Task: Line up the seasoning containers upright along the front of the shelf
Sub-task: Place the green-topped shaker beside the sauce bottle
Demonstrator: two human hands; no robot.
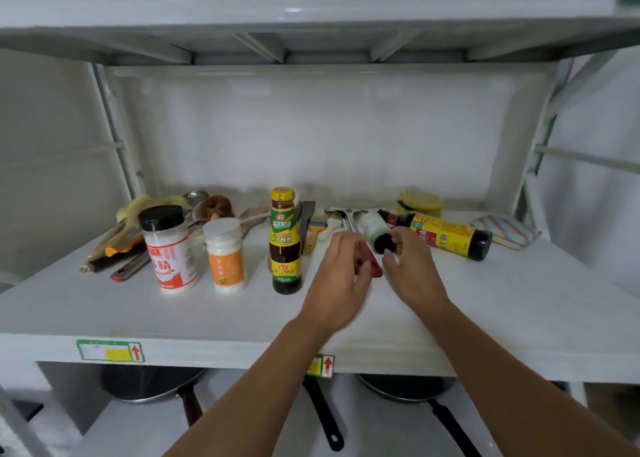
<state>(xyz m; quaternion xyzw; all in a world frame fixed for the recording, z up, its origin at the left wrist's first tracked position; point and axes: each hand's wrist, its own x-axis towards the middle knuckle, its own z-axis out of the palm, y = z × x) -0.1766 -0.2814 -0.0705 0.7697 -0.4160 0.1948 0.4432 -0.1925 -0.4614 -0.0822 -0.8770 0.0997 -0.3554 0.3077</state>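
Three seasoning containers stand upright on the white shelf (207, 318): a black-lidded jar with a red label (169, 249), a white-lidded jar with an orange label (225, 254) and a dark sauce bottle with a yellow cap (284, 242). A small white-and-green bottle with a black cap (375, 230) lies tilted on its side. My right hand (412, 269) pinches its cap end. A large dark soy bottle with a yellow label (446, 235) lies on its side further right. My left hand (341, 276), blurred, hovers with fingers loosely curled beside the small bottle.
A red-handled metal tool (376, 269) lies under my left fingers. Knives, spatulas, a mushroom (214, 205) and other utensils crowd the back left. A yellow sponge (420, 202) and a striped cloth (505, 231) sit at the back right. Pans (152, 384) rest on the shelf below.
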